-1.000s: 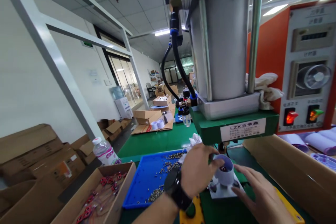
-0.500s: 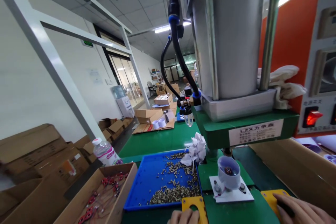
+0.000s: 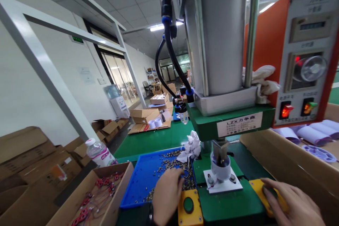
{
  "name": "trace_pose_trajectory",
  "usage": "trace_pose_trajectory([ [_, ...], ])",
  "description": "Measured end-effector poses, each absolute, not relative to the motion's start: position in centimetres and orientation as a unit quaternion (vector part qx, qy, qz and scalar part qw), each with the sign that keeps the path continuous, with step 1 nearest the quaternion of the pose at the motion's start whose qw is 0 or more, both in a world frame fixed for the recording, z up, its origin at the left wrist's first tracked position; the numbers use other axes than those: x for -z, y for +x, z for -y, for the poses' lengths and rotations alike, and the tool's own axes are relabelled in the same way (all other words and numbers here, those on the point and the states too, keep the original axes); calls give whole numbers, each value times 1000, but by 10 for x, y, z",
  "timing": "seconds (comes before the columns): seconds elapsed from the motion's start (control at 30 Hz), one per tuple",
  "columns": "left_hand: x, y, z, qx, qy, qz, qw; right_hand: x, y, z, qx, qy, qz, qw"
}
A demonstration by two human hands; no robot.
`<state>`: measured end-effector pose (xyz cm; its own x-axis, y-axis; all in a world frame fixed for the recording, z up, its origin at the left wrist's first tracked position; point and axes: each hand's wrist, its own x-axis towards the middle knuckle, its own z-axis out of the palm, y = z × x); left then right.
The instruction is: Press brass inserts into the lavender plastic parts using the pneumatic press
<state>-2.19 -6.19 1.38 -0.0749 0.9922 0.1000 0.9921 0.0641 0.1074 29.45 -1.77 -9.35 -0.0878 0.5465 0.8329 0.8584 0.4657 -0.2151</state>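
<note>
My left hand point(image 3: 167, 194) reaches into the blue tray point(image 3: 137, 187), its fingers curled down over the heap of small brass parts point(image 3: 176, 173); what they hold is hidden. My right hand point(image 3: 290, 203) lies flat with fingers stretched over the yellow button plate point(image 3: 258, 188) at the right. Between them a pale lilac cup point(image 3: 220, 170) sits on a white fixture plate point(image 3: 224, 185), and the press ram point(image 3: 219, 148) is down inside the cup. A second yellow button plate point(image 3: 188, 206) with a green button lies just right of my left hand.
The green-framed pneumatic press point(image 3: 227, 120) with an orange control box point(image 3: 304, 60) stands over the bench. A cardboard box of red wired parts point(image 3: 97, 197) is at the left, a water bottle point(image 3: 99, 152) behind it. Lilac cups point(image 3: 309, 135) lie in a carton at the right. Crumpled tissue point(image 3: 190, 148) rests on the tray.
The ram has come down into the cup. My left hand moved from the left yellow button up into the blue tray. My right hand stays on the right yellow plate.
</note>
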Motion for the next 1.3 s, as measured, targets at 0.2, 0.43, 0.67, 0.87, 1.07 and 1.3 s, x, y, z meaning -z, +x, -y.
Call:
trace_pose_trajectory([
  [0.2,-17,-22,14,52,713,-695,79,59,271,20,95,-458,716,518],
  [0.43,-13,-13,9,66,724,-681,88,61,259,16,-67,-480,711,510],
  [0.67,-10,-13,11,38,705,-705,70,23,212,-1,-374,-357,641,567],
  [0.87,-8,-13,15,15,696,-715,55,9,180,6,-404,-314,543,665],
  [1.07,-2,-13,12,-4,696,-715,61,40,173,52,-289,-343,512,732],
  [1.3,-1,-12,8,-3,700,-711,61,45,189,76,-235,-395,565,685],
])
